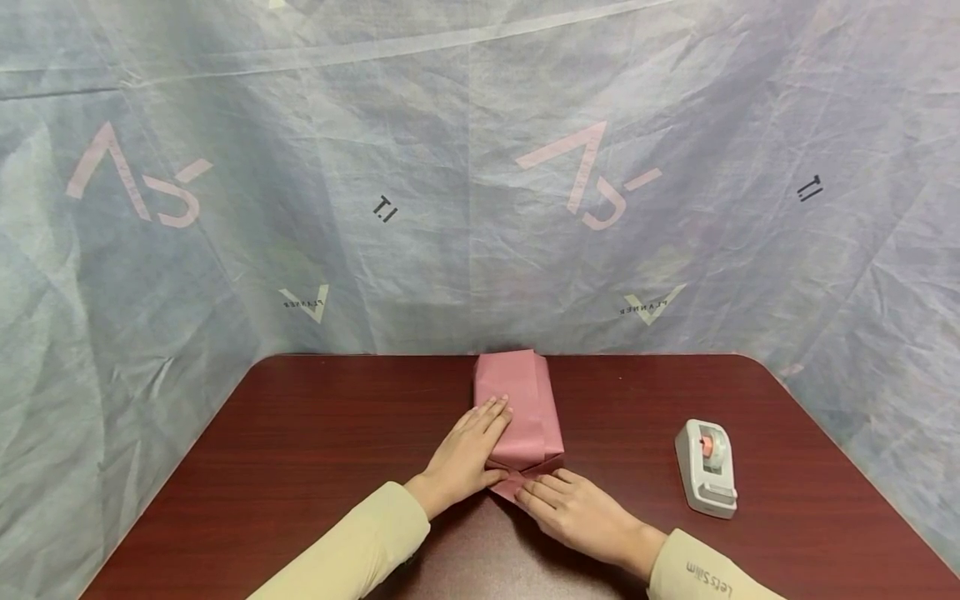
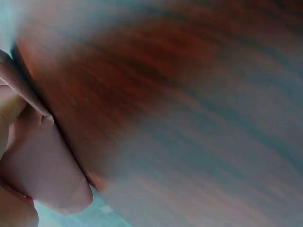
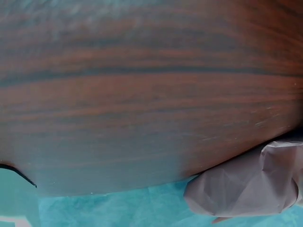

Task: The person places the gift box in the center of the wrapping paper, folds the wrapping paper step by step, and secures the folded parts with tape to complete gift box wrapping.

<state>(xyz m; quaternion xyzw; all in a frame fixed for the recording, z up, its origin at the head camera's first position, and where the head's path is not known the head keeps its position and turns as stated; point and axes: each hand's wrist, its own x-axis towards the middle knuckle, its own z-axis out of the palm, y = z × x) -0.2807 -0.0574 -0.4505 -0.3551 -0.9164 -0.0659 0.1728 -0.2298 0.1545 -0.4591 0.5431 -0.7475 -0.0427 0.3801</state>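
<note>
A box-shaped package wrapped in pink paper [image 1: 517, 408] lies on the table, long side pointing away from me. My left hand [image 1: 467, 446] rests on its top left side with fingers extended, the thumb down by the near end. At that near end a folded paper flap [image 1: 507, 486] sticks out towards me. My right hand [image 1: 573, 510] holds this flap with bent fingers, its thumb hidden beneath. In the left wrist view, the package's paper [image 2: 47, 161] shows at the left edge beside parts of fingers. The right wrist view has the creased wrapping [image 3: 241, 184] at lower right.
A white tape dispenser [image 1: 705, 468] with a roll of clear tape stands on the right side of the dark red wood-grain table [image 1: 315, 433]. Behind the table and along both sides hangs a grey printed cloth [image 1: 420, 275].
</note>
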